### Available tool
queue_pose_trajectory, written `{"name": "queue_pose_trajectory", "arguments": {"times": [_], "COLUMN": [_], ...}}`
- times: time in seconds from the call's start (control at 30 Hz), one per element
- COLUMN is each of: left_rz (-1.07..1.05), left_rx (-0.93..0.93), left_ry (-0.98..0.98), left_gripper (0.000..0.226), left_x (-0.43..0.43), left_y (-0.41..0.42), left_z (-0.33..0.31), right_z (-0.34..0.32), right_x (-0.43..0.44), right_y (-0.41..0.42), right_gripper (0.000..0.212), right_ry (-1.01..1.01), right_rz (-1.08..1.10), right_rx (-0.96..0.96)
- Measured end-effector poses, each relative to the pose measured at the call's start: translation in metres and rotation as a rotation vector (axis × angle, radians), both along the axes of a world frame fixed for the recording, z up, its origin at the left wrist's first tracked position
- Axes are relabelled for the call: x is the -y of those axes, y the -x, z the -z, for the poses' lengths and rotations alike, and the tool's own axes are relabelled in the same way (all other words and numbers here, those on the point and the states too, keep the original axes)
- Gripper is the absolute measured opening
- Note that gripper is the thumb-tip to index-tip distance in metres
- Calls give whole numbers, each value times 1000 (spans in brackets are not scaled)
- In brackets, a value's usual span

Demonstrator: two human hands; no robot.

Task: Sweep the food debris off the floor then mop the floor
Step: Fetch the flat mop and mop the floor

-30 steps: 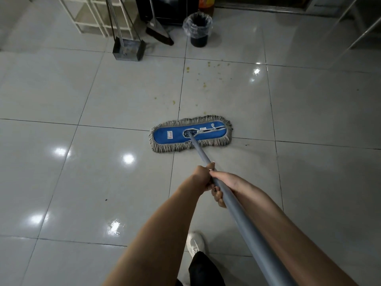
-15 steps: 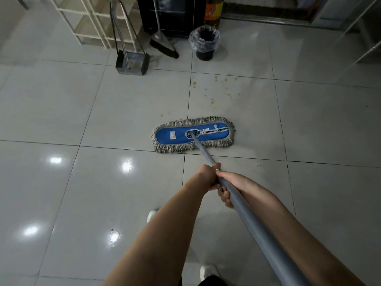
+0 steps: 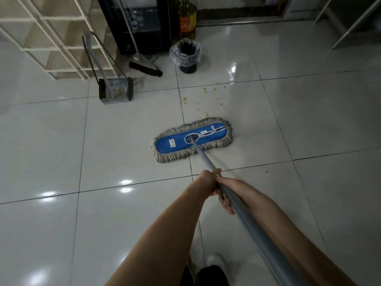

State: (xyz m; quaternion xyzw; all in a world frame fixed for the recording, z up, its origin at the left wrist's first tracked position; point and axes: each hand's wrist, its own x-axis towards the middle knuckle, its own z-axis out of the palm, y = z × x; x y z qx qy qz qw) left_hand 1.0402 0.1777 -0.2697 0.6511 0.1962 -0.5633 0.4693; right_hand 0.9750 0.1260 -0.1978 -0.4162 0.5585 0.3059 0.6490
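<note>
The left hand (image 3: 207, 179) and right hand (image 3: 228, 193) both gripped the mop handle (image 3: 206, 159). The mop head (image 3: 191, 139) lay flat on the floor (image 3: 51, 141), just before the food debris (image 3: 214, 96). A dustpan (image 3: 115, 90), broom (image 3: 145, 68) and bin (image 3: 186, 54) stood beyond.

Looks like a kitchen or food-prep back area, home or small eatery, can't tell which. Evidence: glossy white tiled floor (image 3: 123, 141) with yellowish food crumbs (image 3: 214, 93) far centre; small black bin lined with a clear plastic bag (image 3: 186, 56); big amber-liquid bottle with orange label (image 3: 187, 19) beside a black glass-fronted cabinet (image 3: 144, 27); white lattice shelf rack (image 3: 51, 38) far left; grey metal long-handled dustpan (image 3: 116, 90) and dark-bristled broom (image 3: 145, 68); steel frame legs (image 3: 354, 23) far right.
</note>
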Motion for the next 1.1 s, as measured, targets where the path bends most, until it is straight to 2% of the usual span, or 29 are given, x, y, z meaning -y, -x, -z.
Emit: {"name": "queue_pose_trajectory", "arguments": {"times": [0.3, 0.53, 0.63, 0.73, 0.87, 0.97, 1.1], "left_rz": [88, 148, 182, 190, 151, 134, 169], "left_rx": [21, 14, 16, 48, 41, 28, 10], "left_ry": [-1, -21, -33, -35, -14, -3, 22], "left_gripper": [37, 37, 38, 38, 36, 36, 37], "left_x": [15, 51, 70, 87, 104, 114, 128], "left_y": [-69, -136, -167, -198, -239, -266, -310], "left_z": [1, -3, -6, -8, -4, -4, -2], "right_z": [-10, -8, -4, 1, -6, -12, -9], "right_x": [8, 38, 53, 65, 92, 97, 105], "right_y": [-64, -135, -164, -195, -232, -264, -310], "right_gripper": [49, 51, 50, 49, 39, 48, 49], "right_ry": [37, 143, 137, 240, 58, 105, 166], "right_rz": [109, 85, 197, 159, 228, 214, 242], "right_rx": [78, 39, 3, -6, 118, -16, 5]}}
